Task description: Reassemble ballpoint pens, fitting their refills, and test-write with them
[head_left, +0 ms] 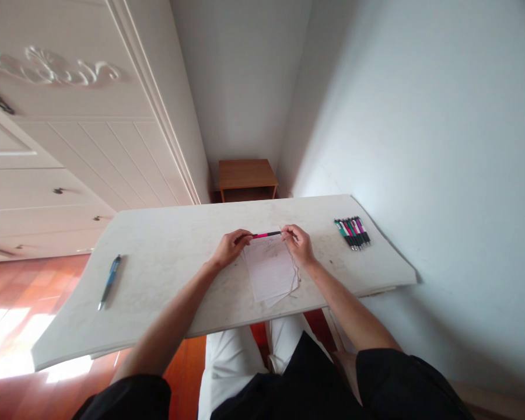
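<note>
A pink and black pen (266, 235) lies level between my two hands, over the top edge of some paper. My left hand (233, 245) pinches its left end, and my right hand (298, 242) pinches the right end. Beneath the pen are lined paper sheets (269, 271) with scribbled marks near the top and a ragged right edge. A row of several pens (352, 233) in green, pink, white and purple with black grips lies to the right of my right hand. Far to the left, a single blue pen (109, 282) rests by itself.
The white table (170, 239) has stains and worn edges. A wall (420, 146) borders it on the right, and a white cabinet (91, 140) stands at the left. Beyond the far edge is a small wooden stand (247, 173). My legs are under the near edge.
</note>
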`<action>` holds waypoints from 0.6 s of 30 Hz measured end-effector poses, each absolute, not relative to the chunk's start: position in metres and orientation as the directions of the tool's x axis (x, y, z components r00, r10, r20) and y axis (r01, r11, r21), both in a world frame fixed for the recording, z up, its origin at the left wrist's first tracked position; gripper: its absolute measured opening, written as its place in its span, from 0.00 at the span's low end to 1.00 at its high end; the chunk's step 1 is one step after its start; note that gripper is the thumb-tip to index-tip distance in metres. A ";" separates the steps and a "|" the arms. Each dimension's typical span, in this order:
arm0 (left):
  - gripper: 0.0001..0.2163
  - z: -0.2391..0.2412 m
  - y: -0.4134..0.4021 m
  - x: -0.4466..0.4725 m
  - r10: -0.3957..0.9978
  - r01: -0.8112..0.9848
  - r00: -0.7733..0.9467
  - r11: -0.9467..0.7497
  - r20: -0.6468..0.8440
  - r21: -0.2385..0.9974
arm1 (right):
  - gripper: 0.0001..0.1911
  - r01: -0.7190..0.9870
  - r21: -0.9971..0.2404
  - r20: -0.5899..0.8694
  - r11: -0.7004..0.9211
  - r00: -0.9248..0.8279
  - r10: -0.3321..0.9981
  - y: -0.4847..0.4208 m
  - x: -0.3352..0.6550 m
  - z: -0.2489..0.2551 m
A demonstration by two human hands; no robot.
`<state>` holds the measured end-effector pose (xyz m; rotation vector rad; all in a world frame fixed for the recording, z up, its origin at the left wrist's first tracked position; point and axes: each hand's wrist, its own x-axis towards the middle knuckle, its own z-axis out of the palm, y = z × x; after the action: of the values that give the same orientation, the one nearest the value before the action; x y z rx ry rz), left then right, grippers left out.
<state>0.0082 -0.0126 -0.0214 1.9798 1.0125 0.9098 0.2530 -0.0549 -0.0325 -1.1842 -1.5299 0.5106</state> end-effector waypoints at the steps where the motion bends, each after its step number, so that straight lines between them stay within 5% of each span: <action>1: 0.13 -0.022 -0.012 0.008 0.863 0.346 0.424 -0.435 0.276 0.831 | 0.09 0.410 -0.813 0.482 0.413 0.078 0.872 -0.055 0.253 -0.033; 7: 0.18 -0.020 -0.015 0.007 0.839 0.267 0.402 -0.490 0.366 0.830 | 0.09 0.420 -0.811 0.483 0.408 0.085 0.871 -0.054 0.254 -0.035; 14: 0.22 -0.017 -0.016 0.006 0.859 0.371 0.451 -0.426 0.240 0.825 | 0.09 0.409 -0.812 0.486 0.416 0.081 0.870 -0.054 0.253 -0.035; 18: 0.16 -0.020 -0.012 0.007 0.859 0.349 0.428 -0.444 0.281 0.826 | 0.09 0.407 -0.813 0.488 0.416 0.088 0.868 -0.055 0.253 -0.034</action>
<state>0.0072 -0.0125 -0.0203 1.9882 1.0170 0.9387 0.2531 -0.0546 -0.0339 -1.1798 -1.5213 0.5022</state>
